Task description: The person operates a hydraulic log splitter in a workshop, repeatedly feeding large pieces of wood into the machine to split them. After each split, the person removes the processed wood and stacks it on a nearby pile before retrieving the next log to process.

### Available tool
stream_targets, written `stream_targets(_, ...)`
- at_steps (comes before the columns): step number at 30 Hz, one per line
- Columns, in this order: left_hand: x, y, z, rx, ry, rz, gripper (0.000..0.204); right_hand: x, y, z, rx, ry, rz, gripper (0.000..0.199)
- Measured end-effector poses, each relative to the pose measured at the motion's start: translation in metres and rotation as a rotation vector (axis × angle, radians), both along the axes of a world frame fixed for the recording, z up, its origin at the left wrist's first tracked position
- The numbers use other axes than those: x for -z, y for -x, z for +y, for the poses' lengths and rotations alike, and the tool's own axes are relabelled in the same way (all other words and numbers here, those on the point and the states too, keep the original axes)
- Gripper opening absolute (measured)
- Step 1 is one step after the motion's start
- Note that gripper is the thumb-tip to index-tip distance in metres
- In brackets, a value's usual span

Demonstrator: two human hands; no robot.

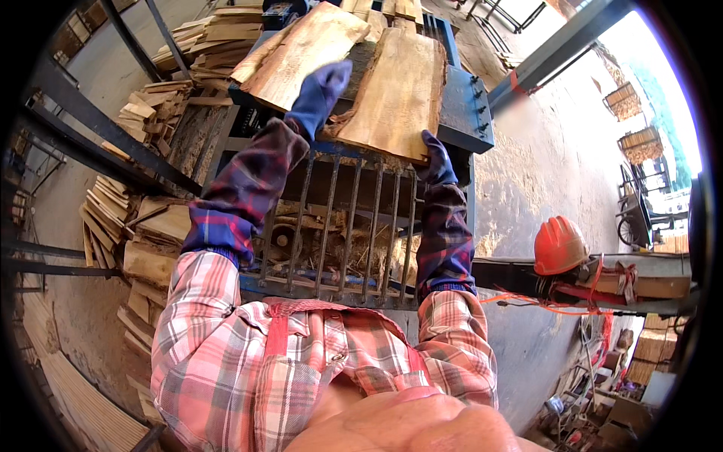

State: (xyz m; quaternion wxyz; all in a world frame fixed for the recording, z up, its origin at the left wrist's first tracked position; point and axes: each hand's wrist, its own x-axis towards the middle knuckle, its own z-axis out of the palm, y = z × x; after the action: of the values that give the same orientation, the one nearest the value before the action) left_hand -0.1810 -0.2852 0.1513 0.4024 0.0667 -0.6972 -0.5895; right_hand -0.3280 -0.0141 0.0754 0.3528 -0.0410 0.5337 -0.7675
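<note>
Two rough-sawn wooden boards with bark edges lie side by side on a blue metal machine (468,113). My left hand (324,87), in a blue glove, is over the gap between them, beside the inner edge of the left board (309,49). Its fingers look stretched out, slightly blurred, with nothing seen in them. My right hand (436,160), gloved too, grips the right board (399,87) at its near right corner. The thumb shows against the board's edge; the other fingers are hidden.
A grate of metal bars (354,226) fronts the machine, with wood scraps below. Stacked wood pieces (154,113) line the left, beside dark metal posts (113,128). An orange hard hat (560,245) sits on a beam (512,279) at right, with an orange cord (527,304) hanging by it.
</note>
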Motion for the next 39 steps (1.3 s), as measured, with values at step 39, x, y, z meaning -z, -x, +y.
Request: stream_targets(39,0.155,-0.346,0.174,-0.327,-0.38,-0.538,0.029,0.029,-0.335,0.147,-0.525,-0.447,1.133,0.105)
